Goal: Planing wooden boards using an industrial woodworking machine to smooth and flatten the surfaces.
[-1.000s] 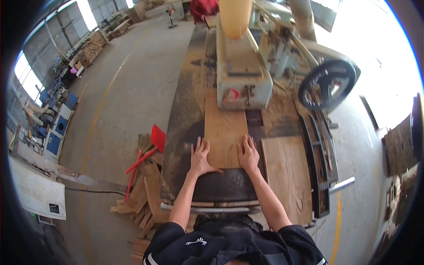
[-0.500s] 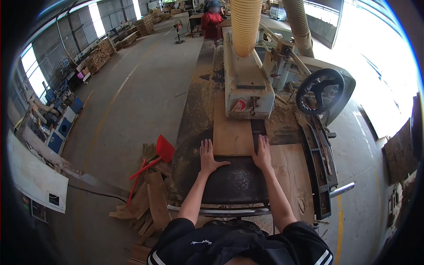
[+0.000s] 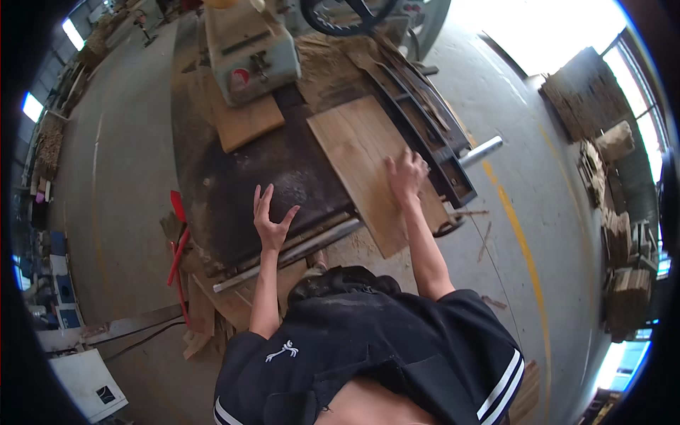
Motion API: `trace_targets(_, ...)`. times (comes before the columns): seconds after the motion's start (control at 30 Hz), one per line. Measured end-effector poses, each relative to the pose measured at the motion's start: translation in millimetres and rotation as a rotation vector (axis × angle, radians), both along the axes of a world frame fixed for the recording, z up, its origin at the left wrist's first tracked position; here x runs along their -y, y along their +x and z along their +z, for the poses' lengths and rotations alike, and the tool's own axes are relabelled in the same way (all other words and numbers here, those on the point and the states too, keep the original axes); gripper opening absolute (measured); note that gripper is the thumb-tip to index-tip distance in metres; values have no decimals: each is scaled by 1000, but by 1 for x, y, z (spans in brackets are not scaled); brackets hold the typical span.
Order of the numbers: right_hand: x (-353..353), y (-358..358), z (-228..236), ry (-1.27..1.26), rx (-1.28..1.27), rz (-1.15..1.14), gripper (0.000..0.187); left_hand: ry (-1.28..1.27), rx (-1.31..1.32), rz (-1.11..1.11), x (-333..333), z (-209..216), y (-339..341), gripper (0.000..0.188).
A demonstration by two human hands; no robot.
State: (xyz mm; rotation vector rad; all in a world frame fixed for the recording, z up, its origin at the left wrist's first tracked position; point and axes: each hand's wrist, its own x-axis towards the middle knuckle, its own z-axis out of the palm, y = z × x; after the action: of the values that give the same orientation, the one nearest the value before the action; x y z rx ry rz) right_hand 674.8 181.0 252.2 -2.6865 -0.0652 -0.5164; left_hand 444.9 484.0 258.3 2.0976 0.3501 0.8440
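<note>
My left hand [image 3: 270, 219] hovers over the near part of the dark machine table [image 3: 248, 188], fingers spread and nothing in them. On the right lies a long wooden board [image 3: 361, 159], its near end jutting past the table's front edge. My right hand [image 3: 407, 175] is on that board, thumb on top and fingers bent at its right edge; their tips are partly hidden. Farther off, a second wooden board [image 3: 249, 124] sticks out from beneath the grey machine head [image 3: 262, 71], its far part hidden. Neither hand touches this one.
A black handwheel [image 3: 347, 14] stands beyond, right of the machine head. A dark slotted rail [image 3: 425, 113] runs along the table's right side, with a metal bar [image 3: 482, 151] jutting out. Wood offcuts [image 3: 202, 301] and a red dustpan [image 3: 177, 205] lie at the left.
The view has turned and shifted right. Both hands have left the board under the machine head. My right hand has moved onto the long board; my left hand is lifted with fingers spread.
</note>
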Motion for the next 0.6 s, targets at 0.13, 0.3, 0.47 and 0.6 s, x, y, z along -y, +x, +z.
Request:
trace_targets(0.13, -5, -17, -5, 64, 1, 54, 70, 181, -100, -108, 62, 3, -7, 109)
trace_targets(0.3, -43, -52, -12, 95, -41, 86, 71, 259, -269, -219, 135, 15, -46, 145)
trace_targets(0.47, -84, -78, 0, 80, -97, 78, 74, 268, -422, -247, 155, 18, -73, 163)
trace_targets(0.6, -68, -75, 7, 319, -249, 412, 63, 364, -472, -18, 130, 5, -90, 159)
